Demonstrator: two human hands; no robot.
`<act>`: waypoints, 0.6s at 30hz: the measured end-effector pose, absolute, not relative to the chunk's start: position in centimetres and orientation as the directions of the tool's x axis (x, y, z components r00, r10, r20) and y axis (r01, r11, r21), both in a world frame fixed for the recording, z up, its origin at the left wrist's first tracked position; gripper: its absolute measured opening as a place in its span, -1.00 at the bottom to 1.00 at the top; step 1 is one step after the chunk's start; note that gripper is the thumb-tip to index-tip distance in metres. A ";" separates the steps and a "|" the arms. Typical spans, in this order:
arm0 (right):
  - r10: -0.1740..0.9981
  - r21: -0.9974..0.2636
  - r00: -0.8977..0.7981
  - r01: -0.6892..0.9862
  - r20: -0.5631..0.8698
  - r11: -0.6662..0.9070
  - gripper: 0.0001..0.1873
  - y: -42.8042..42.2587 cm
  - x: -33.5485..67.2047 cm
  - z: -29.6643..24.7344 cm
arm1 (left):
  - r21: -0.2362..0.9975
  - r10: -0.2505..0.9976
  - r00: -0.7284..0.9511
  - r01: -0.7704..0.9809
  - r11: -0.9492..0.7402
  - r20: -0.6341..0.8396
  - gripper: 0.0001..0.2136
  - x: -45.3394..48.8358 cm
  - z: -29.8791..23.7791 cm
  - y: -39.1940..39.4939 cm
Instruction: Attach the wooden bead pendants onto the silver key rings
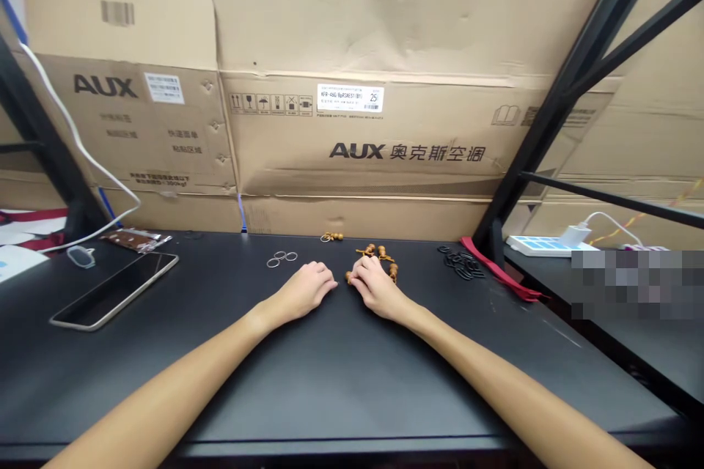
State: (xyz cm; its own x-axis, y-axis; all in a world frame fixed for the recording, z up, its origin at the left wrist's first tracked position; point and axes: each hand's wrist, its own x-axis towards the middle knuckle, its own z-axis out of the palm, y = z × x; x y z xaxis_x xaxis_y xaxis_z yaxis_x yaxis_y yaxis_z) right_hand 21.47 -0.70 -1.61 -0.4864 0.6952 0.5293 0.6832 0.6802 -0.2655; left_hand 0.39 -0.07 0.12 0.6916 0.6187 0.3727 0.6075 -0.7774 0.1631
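My right hand (379, 291) is closed, its fingertips around a small brown wooden gourd charm (348, 277). More of these gourd charms (393, 271), with yellow cord loops, lie just behind and beside that hand, partly hidden by it. A short way to the left, my left hand (309, 289) rests low over the black table with its fingers curled together; what they hold, if anything, is hidden. Three metal split rings (273, 262) lie on the table beyond my left wrist. Farther back sits a gourd charm with a ring (332, 237).
A smartphone (118, 289) lies at the left, near a brown packet (136, 239) and a white cable (82, 139). Black loops (463, 264) are piled at the right beside a red strap (500, 271). Cardboard boxes (407, 37) stand behind; a black metal frame (550, 110) rises at the right.
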 end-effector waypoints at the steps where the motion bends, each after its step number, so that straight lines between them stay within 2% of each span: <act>1: 0.693 -0.267 -0.486 0.680 0.533 0.683 -0.80 -0.7 21.5 -1.6 | 0.190 0.616 0.692 0.593 -0.783 0.376 -0.70 0.4 0.2 -0.1; 6: 0.693 -0.298 -0.470 0.664 0.547 0.686 -0.83 -0.7 21.5 -1.7 | 0.302 0.641 0.667 0.566 -0.767 0.380 -0.73 0.4 0.3 -0.1; 18: 0.682 -0.360 -0.474 0.602 0.557 0.713 -0.89 -0.6 21.7 -2.0 | 0.401 0.676 0.666 0.553 -0.730 0.313 -0.77 0.4 0.8 -0.2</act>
State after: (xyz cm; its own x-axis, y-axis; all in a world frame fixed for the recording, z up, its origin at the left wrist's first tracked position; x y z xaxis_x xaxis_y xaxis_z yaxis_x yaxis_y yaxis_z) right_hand 21.65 -0.60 -1.96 -0.4743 0.6818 0.5570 0.6020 0.7128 -0.3598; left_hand 0.39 -0.20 0.78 0.6664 0.6765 0.3134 0.5527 -0.7304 0.4013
